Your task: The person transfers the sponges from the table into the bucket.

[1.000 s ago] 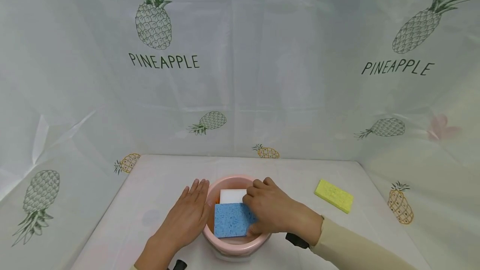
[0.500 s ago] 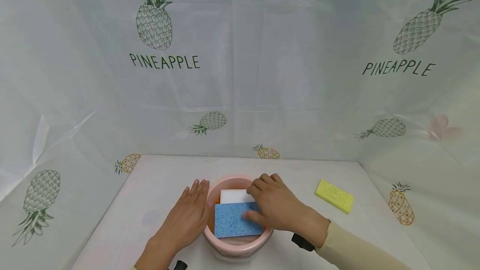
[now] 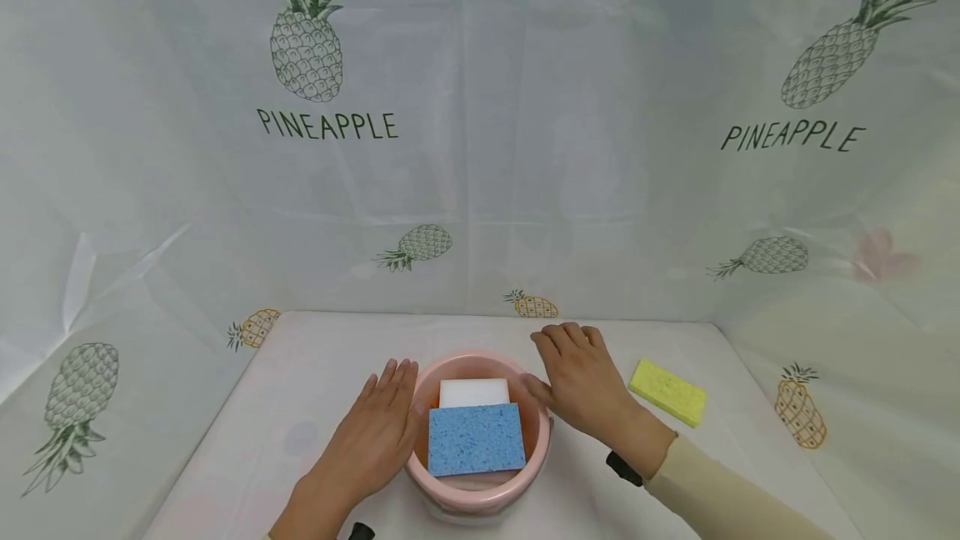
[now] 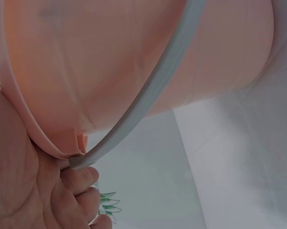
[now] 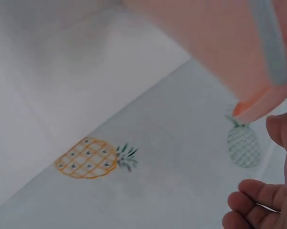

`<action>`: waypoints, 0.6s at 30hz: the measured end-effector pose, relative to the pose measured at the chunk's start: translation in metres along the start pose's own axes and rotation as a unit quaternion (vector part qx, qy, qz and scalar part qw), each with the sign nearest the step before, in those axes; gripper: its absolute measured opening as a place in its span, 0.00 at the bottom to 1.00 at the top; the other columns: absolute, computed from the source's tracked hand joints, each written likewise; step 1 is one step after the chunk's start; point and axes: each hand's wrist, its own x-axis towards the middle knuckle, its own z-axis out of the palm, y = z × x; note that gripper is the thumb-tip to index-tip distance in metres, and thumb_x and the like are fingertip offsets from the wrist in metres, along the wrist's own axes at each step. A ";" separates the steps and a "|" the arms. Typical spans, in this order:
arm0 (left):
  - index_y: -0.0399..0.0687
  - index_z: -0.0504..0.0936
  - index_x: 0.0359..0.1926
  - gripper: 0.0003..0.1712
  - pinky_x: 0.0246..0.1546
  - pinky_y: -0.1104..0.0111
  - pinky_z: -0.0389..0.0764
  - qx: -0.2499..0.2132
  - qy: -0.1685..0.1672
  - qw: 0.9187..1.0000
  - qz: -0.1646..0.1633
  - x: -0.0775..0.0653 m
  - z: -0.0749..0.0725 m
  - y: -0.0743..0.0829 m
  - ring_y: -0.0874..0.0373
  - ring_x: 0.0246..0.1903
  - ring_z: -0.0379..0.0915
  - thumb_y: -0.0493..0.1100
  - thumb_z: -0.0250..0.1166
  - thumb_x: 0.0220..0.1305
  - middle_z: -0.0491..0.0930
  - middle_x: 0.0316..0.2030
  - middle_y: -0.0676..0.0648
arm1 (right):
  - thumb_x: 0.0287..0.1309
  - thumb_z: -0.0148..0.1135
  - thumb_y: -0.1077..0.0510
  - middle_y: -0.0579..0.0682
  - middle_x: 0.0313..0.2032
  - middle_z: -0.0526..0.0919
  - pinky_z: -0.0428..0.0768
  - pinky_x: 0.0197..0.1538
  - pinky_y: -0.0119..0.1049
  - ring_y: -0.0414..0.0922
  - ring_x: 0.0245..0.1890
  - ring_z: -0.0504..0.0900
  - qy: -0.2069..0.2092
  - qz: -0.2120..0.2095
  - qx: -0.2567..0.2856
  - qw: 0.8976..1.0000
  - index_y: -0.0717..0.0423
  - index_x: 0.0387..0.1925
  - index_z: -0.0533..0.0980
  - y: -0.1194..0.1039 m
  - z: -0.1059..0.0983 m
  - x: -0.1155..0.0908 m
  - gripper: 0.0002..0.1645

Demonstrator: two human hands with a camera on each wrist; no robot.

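Observation:
A pink bucket with a grey handle stands on the table. In it lie a blue sponge and, partly behind that, a white block like a sponge. My left hand rests against the bucket's left rim, fingers straight; the left wrist view has its palm at the rim beside the handle's end. My right hand hovers by the right rim with loosely bent fingers and holds nothing. Its thumb is close to the rim; whether it touches I cannot tell.
A yellow sponge lies on the white-covered table, right of my right hand. A sheet with printed pineapples hangs behind and to both sides. Some orange shows inside the bucket, left of the white block.
My right hand has let go of the blue sponge and moved up and right, out of the bucket. The blue sponge stays inside. The left hand has not moved.

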 end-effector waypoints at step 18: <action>0.34 0.60 0.80 0.35 0.81 0.43 0.54 -0.003 0.008 1.000 0.000 -0.002 -0.002 0.002 0.40 0.82 0.50 0.52 0.46 0.85 0.60 0.80 0.36 | 0.57 0.65 0.40 0.64 0.49 0.82 0.80 0.50 0.60 0.64 0.51 0.81 0.014 0.026 -0.108 0.994 0.71 0.56 0.76 0.097 0.047 -0.061 0.40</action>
